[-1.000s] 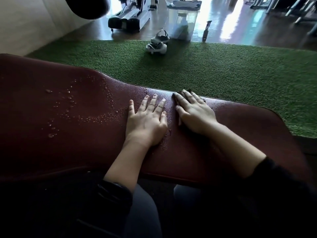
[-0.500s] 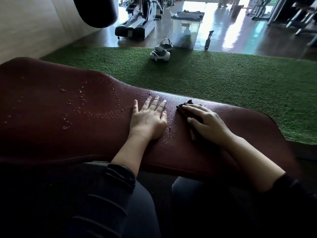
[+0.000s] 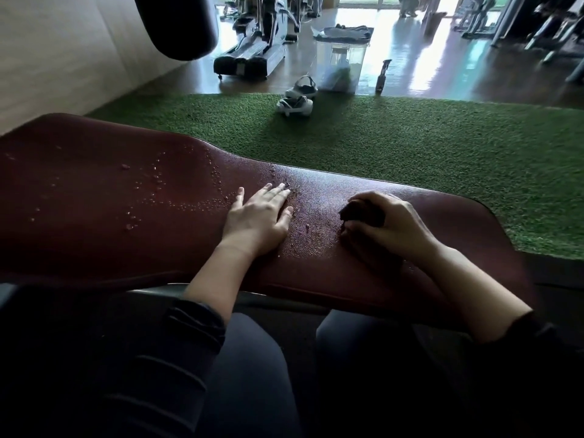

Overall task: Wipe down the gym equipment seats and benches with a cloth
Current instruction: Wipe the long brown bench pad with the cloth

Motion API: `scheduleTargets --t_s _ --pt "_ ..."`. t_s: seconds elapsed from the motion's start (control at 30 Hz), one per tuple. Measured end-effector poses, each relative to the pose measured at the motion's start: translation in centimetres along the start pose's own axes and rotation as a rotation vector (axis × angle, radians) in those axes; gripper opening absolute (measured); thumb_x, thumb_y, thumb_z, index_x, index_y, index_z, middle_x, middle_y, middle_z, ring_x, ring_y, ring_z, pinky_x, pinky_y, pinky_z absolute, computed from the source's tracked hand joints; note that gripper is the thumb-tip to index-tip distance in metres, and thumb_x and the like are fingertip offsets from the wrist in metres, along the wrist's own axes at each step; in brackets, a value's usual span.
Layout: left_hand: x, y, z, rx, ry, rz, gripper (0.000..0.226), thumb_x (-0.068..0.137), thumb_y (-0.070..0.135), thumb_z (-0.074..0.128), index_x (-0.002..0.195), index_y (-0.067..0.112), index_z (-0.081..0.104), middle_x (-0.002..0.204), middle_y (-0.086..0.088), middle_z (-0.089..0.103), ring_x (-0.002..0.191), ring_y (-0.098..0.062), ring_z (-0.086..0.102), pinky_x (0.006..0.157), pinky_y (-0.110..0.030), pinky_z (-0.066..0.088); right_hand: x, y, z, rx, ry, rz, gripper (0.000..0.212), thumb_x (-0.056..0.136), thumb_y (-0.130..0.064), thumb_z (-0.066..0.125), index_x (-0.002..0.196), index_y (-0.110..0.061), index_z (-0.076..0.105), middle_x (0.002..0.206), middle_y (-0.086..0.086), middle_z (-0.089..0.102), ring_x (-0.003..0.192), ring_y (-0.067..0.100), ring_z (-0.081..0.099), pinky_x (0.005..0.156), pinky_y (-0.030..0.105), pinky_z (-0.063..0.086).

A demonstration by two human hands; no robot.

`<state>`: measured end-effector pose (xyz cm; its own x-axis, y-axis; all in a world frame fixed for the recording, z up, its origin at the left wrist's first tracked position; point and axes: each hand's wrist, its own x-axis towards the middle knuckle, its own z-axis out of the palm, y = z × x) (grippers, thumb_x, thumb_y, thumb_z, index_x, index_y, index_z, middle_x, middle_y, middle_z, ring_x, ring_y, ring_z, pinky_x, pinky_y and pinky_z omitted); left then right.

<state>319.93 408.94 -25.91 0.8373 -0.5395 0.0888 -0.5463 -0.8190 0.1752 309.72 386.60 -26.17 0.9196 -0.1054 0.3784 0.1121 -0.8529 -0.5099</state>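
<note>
Head view: dark cloth (image 3: 363, 213) bunched under right hand (image 3: 387, 224).

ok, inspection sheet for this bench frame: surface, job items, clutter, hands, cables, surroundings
surface: dark red bench pad, water droplets across its left and middle.
job's things: dark cloth bunched on the pad.
clutter: sandals, clear bin, spray bottle on the floor.
hands: left hand flat on pad; right hand grips the cloth.
cables: nothing seen.
surroundings: green turf, gym machine, wall.
</note>
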Motion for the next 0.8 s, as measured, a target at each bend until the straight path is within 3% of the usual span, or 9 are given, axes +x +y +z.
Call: scheduleTargets --t_s 0.1,0.2,0.3,0.47,0.53,0.67,0.8 --pt "-0.2 0.2 0.2 0.009 0.011 -0.007 0.051 0.102 0.042 0.030 0.151 0.030 0.024 0.159 0.016 0.015 0.146 -0.002 0.009 0.118 -0.043 -0.002 0.8 -0.7 0.0 0.032 0.187 0.012 0.040 0.075 -0.028 0.078 0.109 -0.015 0.063 0.106 0.002 0.067 0.099 0.022 0.060 0.085 0.023 0.039" --pt "-0.2 0.2 0.2 0.011 0.015 -0.010 0.051 0.102 0.041 0.029 0.151 0.029 0.024 0.159 0.016 0.016 0.146 -0.003 0.009 0.118 -0.043 -0.002 1.8 -1.6 -0.1 -0.068 0.394 -0.026 0.041 0.074 -0.032 0.075 0.108 -0.016 0.059 0.106 0.001 0.065 0.099 0.025 0.056 0.088 0.036 0.040" --pt "-0.2 0.2 0.3 0.013 0.016 -0.011 0.051 0.102 0.041 0.029 0.152 0.029 0.024 0.159 0.016 0.016 0.146 -0.003 0.009 0.118 -0.043 -0.002 0.8 -2.1 0.2 -0.204 0.262 -0.201 0.041 0.077 -0.047 0.068 0.107 -0.021 0.061 0.107 -0.003 0.064 0.097 0.024 0.056 0.087 0.040 0.043" --pt "-0.2 0.3 0.4 0.010 0.028 -0.011 0.051 0.102 0.041 0.029 0.151 0.029 0.025 0.159 0.016 0.016 0.146 -0.002 0.009 0.118 -0.044 -0.002 -0.7 -3.0 -1.0 0.062 -0.056 -0.294 0.035 0.081 -0.043 0.062 0.108 -0.021 0.071 0.104 -0.008 0.065 0.088 0.004 0.061 0.083 0.030 0.051" --pt "-0.2 0.3 0.3 0.007 0.021 -0.009 0.051 0.102 0.040 0.029 0.152 0.029 0.024 0.159 0.016 0.016 0.146 -0.002 0.009 0.118 -0.044 -0.002 -0.6 -2.5 -1.2 0.070 -0.090 -0.277 0.037 0.079 -0.043 0.066 0.109 -0.022 0.071 0.109 -0.008 0.063 0.090 0.004 0.061 0.086 0.031 0.051" --pt "-0.3 -0.2 -0.6 -0.032 -0.022 0.019 0.050 0.101 0.041 0.035 0.150 0.028 0.028 0.159 0.014 0.019 0.146 -0.002 0.011 0.119 -0.042 0.000 -1.5 -1.4 -0.3 0.022 -0.076 -0.126 0.049 0.074 -0.067 0.059 0.115 -0.040 0.065 0.130 -0.014 0.053 0.121 0.004 0.049 0.106 0.037 0.039" --pt "-0.9 -1.8 -2.0 -0.025 -0.006 -0.014 0.051 0.099 0.043 0.041 0.148 0.030 0.033 0.157 0.012 0.025 0.145 -0.004 0.016 0.118 -0.045 0.004 -2.4 -2.1 1.0 0.090 -0.050 -0.024 0.057 0.079 -0.070 0.052 0.127 -0.039 0.056 0.137 -0.009 0.052 0.128 0.003 0.046 0.110 0.034 0.036"
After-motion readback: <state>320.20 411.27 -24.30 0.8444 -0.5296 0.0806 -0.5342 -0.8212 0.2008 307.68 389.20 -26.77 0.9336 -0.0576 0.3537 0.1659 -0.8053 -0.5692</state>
